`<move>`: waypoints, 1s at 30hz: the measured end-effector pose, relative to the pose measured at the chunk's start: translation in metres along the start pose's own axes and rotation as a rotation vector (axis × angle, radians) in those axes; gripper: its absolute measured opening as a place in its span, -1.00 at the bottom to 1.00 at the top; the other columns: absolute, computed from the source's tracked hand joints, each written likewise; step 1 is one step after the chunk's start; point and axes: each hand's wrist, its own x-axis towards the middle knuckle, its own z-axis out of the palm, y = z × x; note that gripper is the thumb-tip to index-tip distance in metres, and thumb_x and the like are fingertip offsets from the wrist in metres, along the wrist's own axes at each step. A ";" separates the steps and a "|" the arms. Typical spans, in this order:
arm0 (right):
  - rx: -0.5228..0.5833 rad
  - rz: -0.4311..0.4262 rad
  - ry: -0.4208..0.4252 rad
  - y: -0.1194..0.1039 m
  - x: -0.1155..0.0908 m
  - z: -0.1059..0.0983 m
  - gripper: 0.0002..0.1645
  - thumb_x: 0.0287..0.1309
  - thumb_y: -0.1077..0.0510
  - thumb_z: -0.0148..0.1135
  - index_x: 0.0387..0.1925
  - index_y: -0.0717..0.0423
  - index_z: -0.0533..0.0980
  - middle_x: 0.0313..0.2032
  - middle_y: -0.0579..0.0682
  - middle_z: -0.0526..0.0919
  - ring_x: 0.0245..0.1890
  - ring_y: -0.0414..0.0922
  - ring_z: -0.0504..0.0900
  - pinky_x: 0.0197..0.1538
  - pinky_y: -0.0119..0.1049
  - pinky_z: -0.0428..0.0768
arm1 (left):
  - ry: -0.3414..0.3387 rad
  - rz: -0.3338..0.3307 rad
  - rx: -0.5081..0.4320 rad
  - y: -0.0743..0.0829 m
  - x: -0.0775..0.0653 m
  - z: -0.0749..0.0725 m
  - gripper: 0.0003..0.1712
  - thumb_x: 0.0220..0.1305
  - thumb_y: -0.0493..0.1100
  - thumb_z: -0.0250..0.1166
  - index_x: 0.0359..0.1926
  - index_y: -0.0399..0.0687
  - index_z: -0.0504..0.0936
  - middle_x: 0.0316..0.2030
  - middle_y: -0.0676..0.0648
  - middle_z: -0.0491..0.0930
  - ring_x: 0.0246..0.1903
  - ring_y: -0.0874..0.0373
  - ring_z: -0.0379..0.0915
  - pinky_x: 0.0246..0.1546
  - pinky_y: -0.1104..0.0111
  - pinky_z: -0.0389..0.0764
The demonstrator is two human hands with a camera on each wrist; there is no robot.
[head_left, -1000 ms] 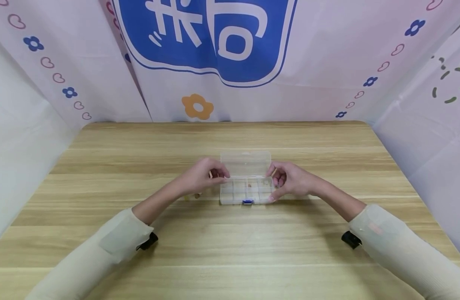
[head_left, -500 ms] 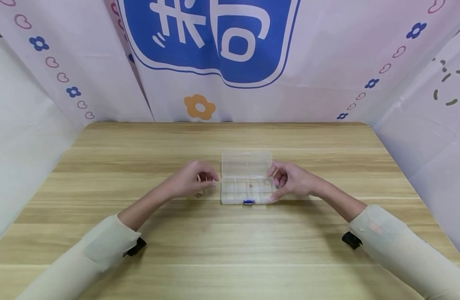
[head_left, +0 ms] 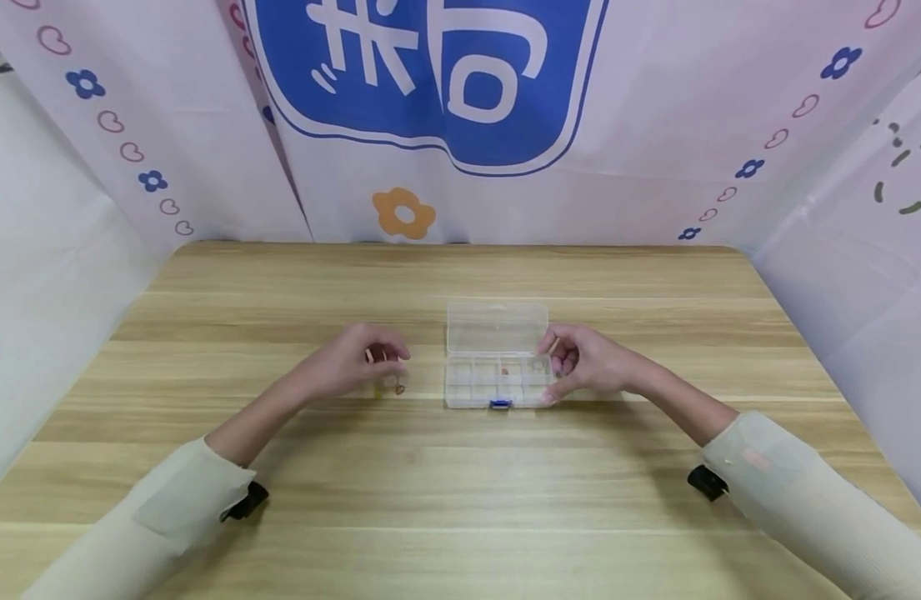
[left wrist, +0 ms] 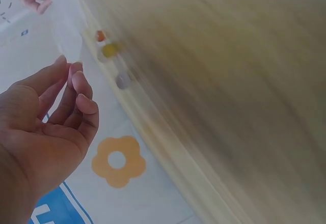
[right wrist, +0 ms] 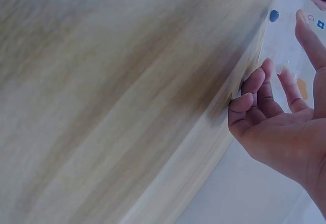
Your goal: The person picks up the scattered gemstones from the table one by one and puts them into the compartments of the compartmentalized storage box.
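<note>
A clear plastic compartment box (head_left: 471, 402) stands on the table with its lid (head_left: 498, 329) swung back and a blue clasp (head_left: 501, 403) at the front. My right hand (head_left: 591, 360) grips the right end, thumb in front and fingers behind. A small orange-brown piece (head_left: 504, 372) shows in a back compartment; from the right wrist, a dark blue oval piece (right wrist: 274, 16) shows at the box. Left of the box, my left hand (head_left: 355, 360) hovers with bent fingers, apparently holding nothing. Around it lie small stone-like pieces: orange (left wrist: 100, 35), yellow (left wrist: 110, 50) and greyish purple (left wrist: 123, 80).
The wood-grain table (head_left: 460, 483) extends on all sides of the box. Behind it hangs a white cloth (head_left: 618, 200) with blue lettering and an orange flower (head_left: 385, 210). Pale cloth also covers both sides. A black wrist device (head_left: 246, 502) sits below the left sleeve.
My left hand has left the box's left end and moved left to above the small pieces. The right hand keeps its grip on the box, which stays in place.
</note>
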 end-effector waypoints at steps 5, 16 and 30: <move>-0.001 -0.002 0.003 0.001 -0.001 0.000 -0.36 -0.12 0.35 0.67 -0.05 0.34 0.44 -0.38 0.12 0.55 -0.39 -0.09 0.47 -0.28 -0.42 0.50 | 0.003 0.002 0.004 -0.007 -0.006 -0.005 -0.88 0.30 -0.41 0.40 -0.15 -0.37 0.73 -0.34 -0.06 0.70 -0.33 0.14 0.55 -0.31 0.39 0.61; -0.016 0.005 0.004 0.001 -0.001 0.000 -0.36 -0.10 0.33 0.67 -0.04 0.32 0.45 -0.39 0.08 0.55 -0.39 -0.09 0.47 -0.28 -0.40 0.50 | -0.044 -0.049 0.016 -0.019 -0.020 -0.015 -0.91 0.19 -0.40 0.49 -0.28 -0.29 0.74 -0.38 -0.04 0.69 -0.36 0.15 0.57 -0.30 0.39 0.63; 0.005 -0.007 -0.003 0.001 -0.001 -0.001 -0.37 -0.10 0.35 0.66 -0.06 0.34 0.44 -0.39 0.09 0.55 -0.39 -0.10 0.46 -0.28 -0.41 0.50 | -0.084 -0.061 0.049 -0.022 -0.025 -0.017 -0.88 0.19 -0.42 0.48 -0.40 -0.19 0.72 -0.47 0.02 0.65 -0.46 0.19 0.48 -0.42 0.43 0.54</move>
